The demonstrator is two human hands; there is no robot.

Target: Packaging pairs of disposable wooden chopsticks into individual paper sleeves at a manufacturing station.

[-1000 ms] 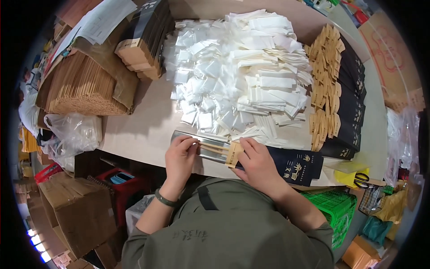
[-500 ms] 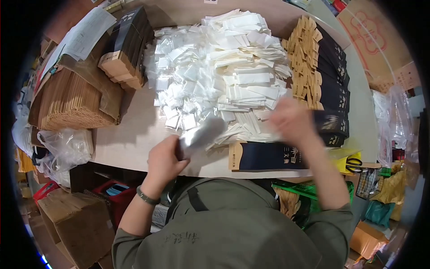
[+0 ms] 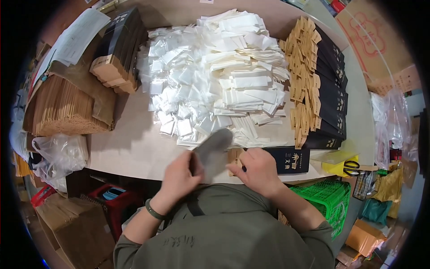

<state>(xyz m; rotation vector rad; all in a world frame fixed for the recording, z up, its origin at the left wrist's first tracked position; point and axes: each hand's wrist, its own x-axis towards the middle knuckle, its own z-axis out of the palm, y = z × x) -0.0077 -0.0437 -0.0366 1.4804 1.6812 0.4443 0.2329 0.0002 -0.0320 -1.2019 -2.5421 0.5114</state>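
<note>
My left hand (image 3: 181,175) is closed round a flat, round-ended grey thing (image 3: 217,147), shiny and smeared by motion, so its kind is unclear. Beside it, at the table's front edge, my right hand (image 3: 260,171) has its thumb and fingers at the brown end of a dark blue paper sleeve (image 3: 292,161). That hand covers the sleeve's middle. Just beyond both hands lie a heap of small clear-wrapped white packets (image 3: 179,85) and stacks of narrow white paper packets (image 3: 251,80).
Overlapping dark sleeves with brown ends (image 3: 329,98) line the table's right side. Black-handled scissors (image 3: 350,168) lie by yellow material at the right corner. To the left stand bundled sleeves (image 3: 117,49) and a brown cardboard bundle (image 3: 65,105). A green crate (image 3: 329,197) sits below.
My right hand has come leftward from over the white packets to the brown end of the front sleeve. My left hand has shifted slightly right and nearer me, still holding the grey thing.
</note>
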